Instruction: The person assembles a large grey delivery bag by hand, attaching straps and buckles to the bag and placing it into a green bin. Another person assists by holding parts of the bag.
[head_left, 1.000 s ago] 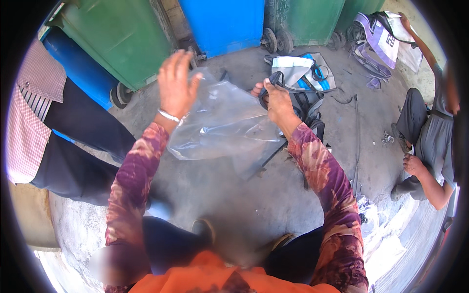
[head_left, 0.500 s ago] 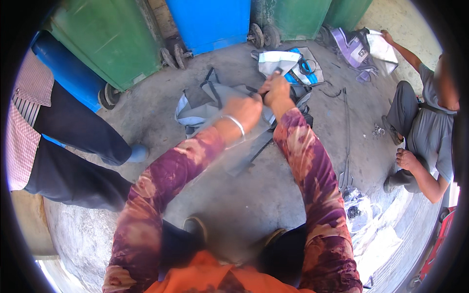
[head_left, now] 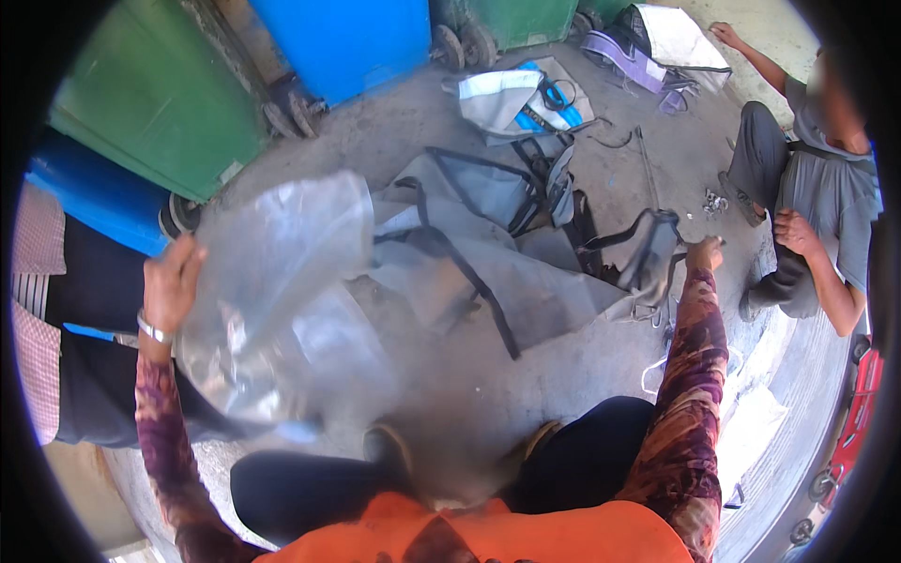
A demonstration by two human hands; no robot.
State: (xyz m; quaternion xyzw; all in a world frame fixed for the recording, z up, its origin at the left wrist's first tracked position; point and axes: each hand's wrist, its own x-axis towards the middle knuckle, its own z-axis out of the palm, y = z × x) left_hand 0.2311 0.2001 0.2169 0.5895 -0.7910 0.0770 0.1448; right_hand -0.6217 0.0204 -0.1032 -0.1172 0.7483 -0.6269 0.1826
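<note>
The left hand (head_left: 172, 281), wearing a metal bangle at the wrist, is closed on the edge of a large crumpled sheet of clear plastic film (head_left: 282, 300), which hangs out to the person's left, above the ground and in front of the left knee. The right hand (head_left: 704, 253) is extended to the right and grips the corner of a grey fabric bag with black straps (head_left: 497, 253); the fingers appear pinched on the material beside a dark strapped section. That bag lies spread flat on the grey concrete ground (head_left: 469, 375), between the two hands. Beyond it, further from the person, rests a grey and blue backpack (head_left: 511, 98), and further right a purple and grey bag (head_left: 648, 42). Along the upper edge stand a green wheeled bin (head_left: 155, 98) and a blue wheeled bin (head_left: 343, 38). A seated person in grey clothing (head_left: 807, 178) occupies the right side, well apart from the right hand. A standing person in dark trousers (head_left: 84, 310) is just beside the left arm.
</note>
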